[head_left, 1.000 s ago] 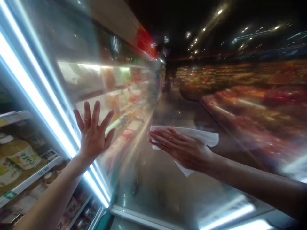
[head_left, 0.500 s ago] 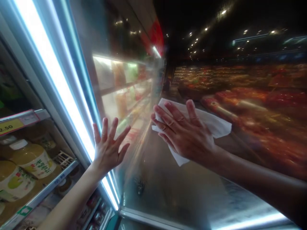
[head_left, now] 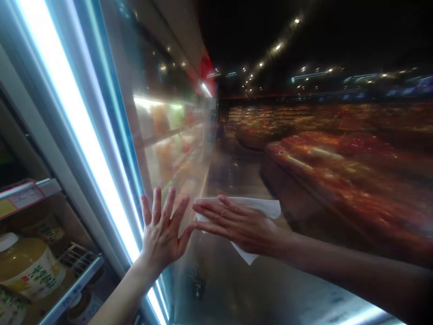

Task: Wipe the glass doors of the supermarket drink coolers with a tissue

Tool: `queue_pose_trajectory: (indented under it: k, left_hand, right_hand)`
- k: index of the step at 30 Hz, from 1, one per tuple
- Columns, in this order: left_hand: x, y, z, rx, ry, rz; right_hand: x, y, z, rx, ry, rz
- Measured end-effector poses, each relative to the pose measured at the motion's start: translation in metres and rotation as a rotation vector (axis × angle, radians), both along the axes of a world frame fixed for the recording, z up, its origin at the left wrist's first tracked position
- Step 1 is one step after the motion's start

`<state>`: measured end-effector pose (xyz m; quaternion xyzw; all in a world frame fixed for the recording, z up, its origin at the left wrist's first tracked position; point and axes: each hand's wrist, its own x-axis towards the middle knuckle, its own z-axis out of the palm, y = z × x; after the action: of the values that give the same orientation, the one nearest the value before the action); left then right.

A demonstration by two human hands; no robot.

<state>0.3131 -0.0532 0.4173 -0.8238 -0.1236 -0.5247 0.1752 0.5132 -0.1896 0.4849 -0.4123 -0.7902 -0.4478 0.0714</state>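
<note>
My left hand [head_left: 164,232] lies flat and open, fingers spread, against the glass door [head_left: 237,289] of a lit cooler, close to the door's edge. My right hand [head_left: 240,225] presses a white cloth [head_left: 267,207] onto the same glass with its fingers stretched out flat. The fingertips of the two hands nearly touch. The cloth sticks out above and below my right palm.
A bright light strip [head_left: 77,122] runs along the door frame. Behind the glass at the left, jars with yellow contents [head_left: 27,268] stand on a shelf [head_left: 72,286] under a price tag rail [head_left: 20,196]. To the right, blurred produce displays [head_left: 338,153] line a dark aisle.
My right hand has slid the cloth down and to the left, toward my left hand. My left hand has stayed flat on the glass near the door's edge.
</note>
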Motion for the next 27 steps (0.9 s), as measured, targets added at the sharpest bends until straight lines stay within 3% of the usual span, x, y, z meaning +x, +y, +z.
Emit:
queue_pose_trajectory:
  k: [4, 8, 10, 14, 18, 22, 27]
  left_hand:
    - [0.004, 0.002, 0.001, -0.005, -0.081, -0.011]
    - [0.005, 0.005, -0.001, -0.029, -0.137, -0.021]
    - [0.008, 0.008, 0.002, -0.009, -0.145, -0.029]
    - [0.018, 0.007, 0.023, 0.047, -0.134, -0.028]
    - [0.033, -0.003, 0.050, 0.059, -0.137, -0.044]
    - [0.050, -0.010, 0.069, 0.092, -0.135, -0.064]
    - [0.069, -0.018, 0.084, 0.121, -0.113, -0.072]
  right_hand:
    - [-0.012, 0.020, 0.031, 0.211, 0.129, -0.109]
    - [-0.015, 0.032, 0.050, 0.086, -0.086, 0.015]
    - [-0.011, 0.032, 0.060, 0.067, -0.108, 0.003]
    - [0.001, 0.026, 0.077, 0.165, -0.011, -0.089]
    - [0.018, 0.014, 0.088, 0.091, -0.179, -0.028]
    - [0.041, -0.005, 0.101, 0.236, -0.056, -0.142]
    - [0.074, -0.033, 0.103, 0.109, -0.159, -0.069]
